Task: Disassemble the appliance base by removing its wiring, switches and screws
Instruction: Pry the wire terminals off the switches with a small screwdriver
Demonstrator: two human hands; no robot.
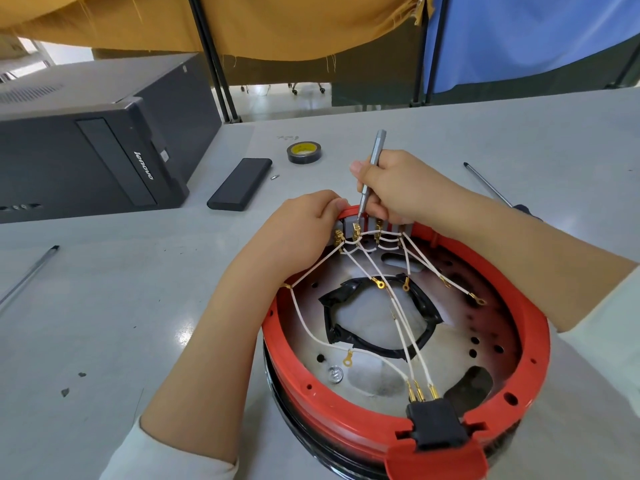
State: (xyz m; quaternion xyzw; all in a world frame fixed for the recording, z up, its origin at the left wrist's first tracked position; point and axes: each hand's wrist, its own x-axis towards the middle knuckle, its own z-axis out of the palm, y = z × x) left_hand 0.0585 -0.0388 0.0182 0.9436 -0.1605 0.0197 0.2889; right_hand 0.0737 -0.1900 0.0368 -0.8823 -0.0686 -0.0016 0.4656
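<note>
Base (530, 344): white wires (398, 313) are being held inside
Right hand (398, 188): screwdriver (370, 174) is being gripped
Left hand (298, 230): rim is being clasped, fingertips hidden

Bare surface (104, 306) lies left of the red base (540, 344); white wires (398, 306) criss-cross its interior; computer case (86, 143) blocks the far left.

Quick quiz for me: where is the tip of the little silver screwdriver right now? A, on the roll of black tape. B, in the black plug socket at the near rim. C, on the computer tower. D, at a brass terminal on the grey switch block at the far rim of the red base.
D: the right hand holds the silver screwdriver with its tip down at a brass terminal on the grey switch block.
</note>
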